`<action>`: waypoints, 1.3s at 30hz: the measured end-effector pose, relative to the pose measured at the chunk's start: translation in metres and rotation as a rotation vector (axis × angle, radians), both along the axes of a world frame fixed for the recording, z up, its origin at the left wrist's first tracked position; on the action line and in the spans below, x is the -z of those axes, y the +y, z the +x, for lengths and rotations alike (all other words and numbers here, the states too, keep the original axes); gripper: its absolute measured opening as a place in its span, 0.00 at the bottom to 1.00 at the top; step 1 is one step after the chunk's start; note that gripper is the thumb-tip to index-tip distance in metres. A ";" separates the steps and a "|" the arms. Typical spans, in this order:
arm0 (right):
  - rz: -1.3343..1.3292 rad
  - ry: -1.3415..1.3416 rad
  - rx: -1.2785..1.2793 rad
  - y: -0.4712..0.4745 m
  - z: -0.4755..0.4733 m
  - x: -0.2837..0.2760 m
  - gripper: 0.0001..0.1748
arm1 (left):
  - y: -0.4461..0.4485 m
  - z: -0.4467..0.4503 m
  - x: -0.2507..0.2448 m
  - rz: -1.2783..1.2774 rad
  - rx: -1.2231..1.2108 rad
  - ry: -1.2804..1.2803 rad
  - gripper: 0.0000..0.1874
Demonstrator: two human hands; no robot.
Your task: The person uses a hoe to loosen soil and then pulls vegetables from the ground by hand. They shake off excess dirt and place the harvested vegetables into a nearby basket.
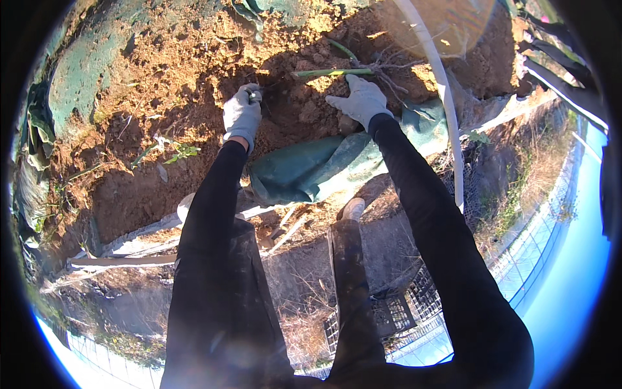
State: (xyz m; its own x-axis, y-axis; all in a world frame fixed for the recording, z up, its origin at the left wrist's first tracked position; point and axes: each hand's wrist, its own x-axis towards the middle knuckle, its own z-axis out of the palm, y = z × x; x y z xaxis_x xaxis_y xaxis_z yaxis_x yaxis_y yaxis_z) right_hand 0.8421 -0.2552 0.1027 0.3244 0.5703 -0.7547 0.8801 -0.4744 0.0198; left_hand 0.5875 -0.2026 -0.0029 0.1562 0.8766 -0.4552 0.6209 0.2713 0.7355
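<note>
My left hand, in a pale knitted glove, is curled over the brown soil; a small greenish bit shows between its fingers, too little to name. My right hand, gloved alike, lies on soil clods with thumb and forefinger spread. Its forefinger touches or nearly touches the green stem of an uprooted plant, and whether it grips it I cannot tell. The plant's bare, branching roots spread to the right. Below the hands, green fabric sheeting lies folded along the edge of the dug soil.
A pale curved pipe arches past my right arm. A small leafy plant lies on the soil at left. Wooden strips lie by my feet, at a ledge. Black plastic crates stand lower down, with wire fencing beyond.
</note>
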 end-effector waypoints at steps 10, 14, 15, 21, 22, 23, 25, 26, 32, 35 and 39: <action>0.470 0.360 0.306 0.026 -0.097 0.066 0.45 | 0.016 0.012 -0.018 -0.062 0.302 0.260 0.22; 0.492 0.076 0.257 -0.012 -0.086 0.058 0.45 | 0.043 0.014 -0.079 -0.019 0.698 0.573 0.27; 0.462 0.000 0.167 -0.020 -0.081 0.041 0.47 | 0.053 0.009 -0.086 0.035 0.795 0.642 0.26; -0.016 0.170 0.216 -0.017 -0.077 0.007 0.61 | 0.105 0.049 -0.051 0.279 0.792 0.293 0.23; 0.011 0.117 0.143 -0.014 -0.084 0.008 0.60 | 0.113 0.054 -0.052 0.161 0.860 0.411 0.22; -0.025 0.121 0.144 -0.012 -0.088 0.005 0.58 | 0.120 0.053 -0.053 0.039 0.921 0.530 0.21; -0.083 0.119 0.167 0.002 -0.095 -0.015 0.54 | 0.134 0.044 -0.057 -0.026 1.057 0.508 0.23; 0.091 0.017 0.023 -0.001 -0.098 -0.013 0.52 | 0.137 0.036 -0.060 -0.141 1.123 0.557 0.23; 0.758 0.221 -0.309 0.013 -0.119 0.016 0.41 | 0.073 -0.051 -0.100 -0.122 0.758 0.541 0.21; 0.506 0.343 -0.191 0.034 -0.148 0.027 0.38 | -0.003 -0.073 -0.100 -0.325 0.819 0.864 0.35; 0.507 0.303 0.004 0.042 -0.150 0.063 0.16 | -0.013 -0.057 -0.088 -0.312 0.606 0.703 0.29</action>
State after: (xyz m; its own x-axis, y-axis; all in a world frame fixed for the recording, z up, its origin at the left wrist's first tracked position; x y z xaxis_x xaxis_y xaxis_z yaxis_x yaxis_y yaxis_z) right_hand 0.6917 -0.2133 0.0399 0.1397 0.8831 -0.4479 0.8092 -0.3625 -0.4623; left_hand 0.5303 -0.2156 0.0855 0.1445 0.5616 -0.8147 0.9885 -0.1185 0.0937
